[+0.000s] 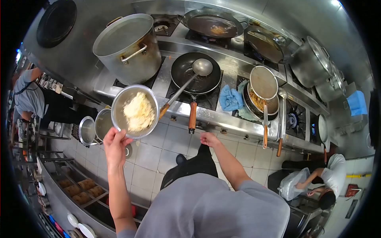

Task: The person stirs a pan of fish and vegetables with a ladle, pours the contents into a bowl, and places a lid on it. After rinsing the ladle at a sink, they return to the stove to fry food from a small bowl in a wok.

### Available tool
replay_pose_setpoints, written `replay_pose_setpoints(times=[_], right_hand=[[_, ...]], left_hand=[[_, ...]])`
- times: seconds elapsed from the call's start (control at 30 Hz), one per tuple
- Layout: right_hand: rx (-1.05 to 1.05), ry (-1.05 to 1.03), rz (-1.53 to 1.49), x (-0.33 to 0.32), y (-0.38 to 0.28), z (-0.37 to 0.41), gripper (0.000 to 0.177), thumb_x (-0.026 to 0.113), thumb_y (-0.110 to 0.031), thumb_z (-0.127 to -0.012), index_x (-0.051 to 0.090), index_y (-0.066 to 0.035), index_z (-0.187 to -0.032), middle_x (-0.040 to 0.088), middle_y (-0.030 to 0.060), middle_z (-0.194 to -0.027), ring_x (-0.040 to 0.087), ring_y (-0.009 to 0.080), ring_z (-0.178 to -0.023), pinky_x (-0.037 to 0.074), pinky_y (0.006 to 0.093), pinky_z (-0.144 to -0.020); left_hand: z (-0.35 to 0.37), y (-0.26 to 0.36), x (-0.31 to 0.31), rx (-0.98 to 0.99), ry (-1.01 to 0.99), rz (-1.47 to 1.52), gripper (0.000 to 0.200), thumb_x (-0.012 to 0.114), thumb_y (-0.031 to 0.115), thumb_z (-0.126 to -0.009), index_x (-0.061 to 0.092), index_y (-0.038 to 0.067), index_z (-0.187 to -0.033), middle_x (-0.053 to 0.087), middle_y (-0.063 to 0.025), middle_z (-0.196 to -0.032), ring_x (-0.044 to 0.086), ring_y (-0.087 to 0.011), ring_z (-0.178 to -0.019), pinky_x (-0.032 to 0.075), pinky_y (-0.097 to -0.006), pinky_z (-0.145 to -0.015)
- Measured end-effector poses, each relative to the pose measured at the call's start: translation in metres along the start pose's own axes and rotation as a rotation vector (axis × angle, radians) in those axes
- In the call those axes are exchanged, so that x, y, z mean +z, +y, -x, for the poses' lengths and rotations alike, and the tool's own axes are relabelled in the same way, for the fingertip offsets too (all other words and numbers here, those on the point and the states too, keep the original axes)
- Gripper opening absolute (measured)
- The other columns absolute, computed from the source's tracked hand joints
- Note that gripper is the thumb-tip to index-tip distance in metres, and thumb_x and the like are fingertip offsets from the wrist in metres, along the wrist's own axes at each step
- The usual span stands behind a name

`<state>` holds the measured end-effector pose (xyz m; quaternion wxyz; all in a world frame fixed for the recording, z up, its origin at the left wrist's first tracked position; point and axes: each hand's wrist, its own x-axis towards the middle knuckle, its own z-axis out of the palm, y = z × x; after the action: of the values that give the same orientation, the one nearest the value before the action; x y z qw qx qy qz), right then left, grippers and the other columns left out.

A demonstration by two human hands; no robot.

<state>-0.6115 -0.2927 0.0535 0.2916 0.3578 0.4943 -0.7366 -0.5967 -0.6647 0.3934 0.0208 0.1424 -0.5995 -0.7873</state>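
Note:
My left hand (116,144) grips the near rim of a round metal bowl (154,104), which holds a pale yellow, clumpy food (139,112). My right hand (209,139) hangs with curled fingers just below and right of the wooden handle (193,116) of a black wok (180,65), not touching it; whether it holds anything is hidden. A steel ladle (202,67) rests in the wok, its long handle slanting down towards the bowl.
Behind the bowl stands a large stockpot (139,65). To the right are a blue cloth (231,98), a strainer (264,82) over a pan and a lit burner (293,119). One person (29,93) is at far left, another (335,174) at lower right with a plastic bag.

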Motion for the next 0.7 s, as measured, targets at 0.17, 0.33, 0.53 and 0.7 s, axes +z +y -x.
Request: replay_pose_setpoints(times=[0.17, 0.33, 0.53, 0.7], right_hand=[[-0.098, 0.081, -0.302, -0.013, 0.017, -0.077, 0.012, 0.068, -0.014, -0.083, 0.059, -0.006, -0.086, 0.056, 0.0011, -0.069, 0.055, 0.0124, -0.061, 0.051, 0.0312, -0.054], [-0.137, 0.211, -0.079, -0.004, 0.010, -0.075, 0.018, 0.069, -0.018, -0.083, 0.058, -0.004, -0.080, 0.055, 0.0041, -0.067, 0.055, 0.0144, -0.058, 0.052, 0.0311, -0.055], [-0.165, 0.223, -0.042, 0.019, 0.010, -0.093, 0.019, 0.076, -0.016, -0.077, 0.062, -0.004, -0.081, 0.058, 0.0017, -0.077, 0.054, 0.0118, -0.061, 0.050, 0.0277, -0.048], [-0.231, 0.331, 0.085, 0.027, 0.012, -0.105, 0.031, 0.078, -0.017, -0.075, 0.064, 0.003, -0.094, 0.063, 0.0086, -0.085, 0.056, 0.0148, -0.060, 0.050, 0.0263, -0.047]], left_hand=[[0.057, -0.017, -0.045, 0.005, 0.156, 0.005, 0.012, 0.056, 0.002, -0.087, 0.053, 0.006, -0.077, 0.061, -0.0026, -0.077, 0.061, -0.0092, -0.062, 0.056, -0.0238, -0.058], [0.104, -0.048, -0.080, -0.040, 0.304, 0.010, 0.012, 0.057, 0.002, -0.086, 0.053, 0.006, -0.076, 0.061, -0.0024, -0.075, 0.060, -0.0084, -0.061, 0.056, -0.0240, -0.057], [0.139, -0.067, -0.099, -0.090, 0.406, 0.045, 0.011, 0.058, 0.002, -0.086, 0.054, 0.007, -0.076, 0.060, -0.0020, -0.073, 0.058, -0.0080, -0.058, 0.056, -0.0245, -0.056], [0.151, -0.074, -0.102, -0.088, 0.456, 0.072, 0.010, 0.059, 0.003, -0.086, 0.054, 0.007, -0.078, 0.061, -0.0021, -0.073, 0.058, -0.0088, -0.059, 0.057, -0.0256, -0.057]])
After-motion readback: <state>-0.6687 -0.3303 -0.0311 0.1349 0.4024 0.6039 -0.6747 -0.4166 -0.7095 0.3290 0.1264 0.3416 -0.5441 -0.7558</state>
